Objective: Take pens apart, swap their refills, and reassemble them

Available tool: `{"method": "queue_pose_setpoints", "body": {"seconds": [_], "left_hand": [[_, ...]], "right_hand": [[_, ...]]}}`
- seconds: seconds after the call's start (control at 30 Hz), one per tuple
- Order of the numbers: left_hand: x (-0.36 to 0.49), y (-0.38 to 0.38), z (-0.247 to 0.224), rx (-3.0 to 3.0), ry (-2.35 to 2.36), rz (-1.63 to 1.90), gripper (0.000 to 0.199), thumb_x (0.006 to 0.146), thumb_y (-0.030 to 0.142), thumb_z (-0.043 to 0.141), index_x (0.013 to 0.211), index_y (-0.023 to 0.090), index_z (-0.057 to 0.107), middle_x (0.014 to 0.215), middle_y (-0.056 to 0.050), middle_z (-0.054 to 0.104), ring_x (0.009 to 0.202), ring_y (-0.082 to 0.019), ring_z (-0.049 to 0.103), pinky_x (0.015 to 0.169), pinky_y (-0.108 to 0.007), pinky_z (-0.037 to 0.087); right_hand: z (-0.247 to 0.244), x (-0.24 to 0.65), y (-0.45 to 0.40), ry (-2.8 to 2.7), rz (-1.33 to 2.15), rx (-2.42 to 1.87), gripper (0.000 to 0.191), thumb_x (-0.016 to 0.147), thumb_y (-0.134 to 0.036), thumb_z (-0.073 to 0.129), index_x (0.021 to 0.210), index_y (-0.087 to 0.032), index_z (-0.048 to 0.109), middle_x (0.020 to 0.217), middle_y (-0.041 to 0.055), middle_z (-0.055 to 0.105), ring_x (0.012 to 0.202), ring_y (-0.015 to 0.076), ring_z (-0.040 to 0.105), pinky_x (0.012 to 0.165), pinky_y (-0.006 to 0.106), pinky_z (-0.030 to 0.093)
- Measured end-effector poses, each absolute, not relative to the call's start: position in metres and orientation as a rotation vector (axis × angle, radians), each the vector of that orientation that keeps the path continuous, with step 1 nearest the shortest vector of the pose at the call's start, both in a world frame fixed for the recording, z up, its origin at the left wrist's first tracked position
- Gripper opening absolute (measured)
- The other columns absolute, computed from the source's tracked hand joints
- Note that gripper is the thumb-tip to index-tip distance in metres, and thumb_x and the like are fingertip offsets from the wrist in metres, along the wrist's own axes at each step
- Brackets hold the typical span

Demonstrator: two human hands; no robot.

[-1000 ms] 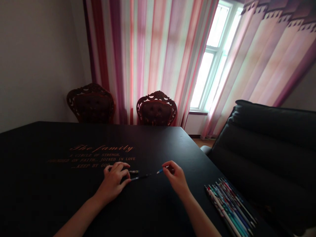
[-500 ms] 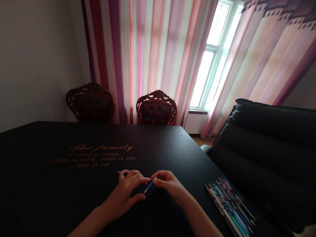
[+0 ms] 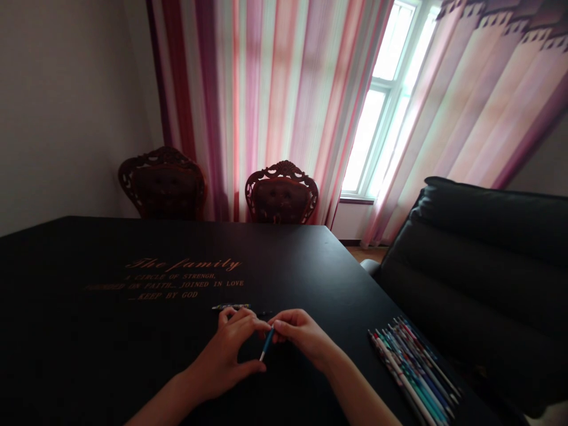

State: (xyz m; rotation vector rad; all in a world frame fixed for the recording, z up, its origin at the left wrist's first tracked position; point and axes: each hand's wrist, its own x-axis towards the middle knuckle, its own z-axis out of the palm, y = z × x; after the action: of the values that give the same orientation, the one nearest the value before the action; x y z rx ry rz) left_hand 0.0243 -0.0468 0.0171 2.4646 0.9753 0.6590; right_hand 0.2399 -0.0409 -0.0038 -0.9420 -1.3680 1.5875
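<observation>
A short blue pen piece [image 3: 267, 344] with a whitish lower tip stands slanted between my hands above the black table. My right hand [image 3: 306, 337] pinches its upper end with thumb and fingers. My left hand [image 3: 233, 346] spans it, index fingertip at the top end and thumb against the pale tip. Just beyond my left fingers lies a patterned pen barrel [image 3: 231, 307], partly covered by them. A thin dark pen part [image 3: 266, 313] lies to its right, hard to make out.
Many pens [image 3: 415, 370] lie side by side near the right edge of the black table [image 3: 284, 254]. Gold lettering [image 3: 184, 264] marks the tabletop. Two carved chairs [image 3: 281, 192] stand behind it, and a black leather seat [image 3: 479, 266] is on the right.
The blue pen piece has turned more upright, its pale tip lower and nearer me. My left thumb has moved down with it, and more of the patterned barrel shows.
</observation>
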Motion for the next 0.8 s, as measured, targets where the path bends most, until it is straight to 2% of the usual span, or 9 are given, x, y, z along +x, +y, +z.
{"method": "queue_pose_setpoints", "body": {"seconds": [0.2, 0.4, 0.8], "left_hand": [[0.0267, -0.0501, 0.0165, 2.491, 0.977, 0.664, 0.039, 0.073, 0.043, 0.071, 0.105, 0.027, 0.054, 0.094, 0.001, 0.06, 0.096, -0.021, 0.053, 0.092, -0.038, 0.027], [0.0294, -0.0502, 0.0164, 2.527, 0.958, 0.67, 0.042, 0.07, 0.036, 0.073, 0.105, 0.025, 0.052, 0.091, 0.001, 0.058, 0.093, -0.02, 0.051, 0.09, -0.037, 0.026], [0.0319, -0.0501, 0.0161, 2.526, 0.96, 0.625, 0.043, 0.064, 0.036, 0.076, 0.098, 0.024, 0.053, 0.088, 0.003, 0.056, 0.089, -0.018, 0.05, 0.088, -0.036, 0.024]], "right_hand": [[-0.0046, 0.2372, -0.0406, -1.409, 1.58, -0.989, 0.037, 0.072, -0.048, 0.073, 0.086, -0.014, 0.073, 0.067, 0.0007, 0.064, 0.064, 0.0111, 0.051, 0.064, 0.024, 0.038], [-0.0078, 0.2379, -0.0397, -1.426, 1.585, -0.965, 0.031, 0.074, -0.043, 0.072, 0.082, -0.013, 0.072, 0.067, 0.0006, 0.064, 0.062, 0.0105, 0.051, 0.063, 0.024, 0.037], [-0.0083, 0.2377, -0.0406, -1.441, 1.628, -0.965, 0.031, 0.072, -0.042, 0.073, 0.08, -0.012, 0.071, 0.065, 0.0004, 0.063, 0.061, 0.0102, 0.051, 0.063, 0.024, 0.038]]}}
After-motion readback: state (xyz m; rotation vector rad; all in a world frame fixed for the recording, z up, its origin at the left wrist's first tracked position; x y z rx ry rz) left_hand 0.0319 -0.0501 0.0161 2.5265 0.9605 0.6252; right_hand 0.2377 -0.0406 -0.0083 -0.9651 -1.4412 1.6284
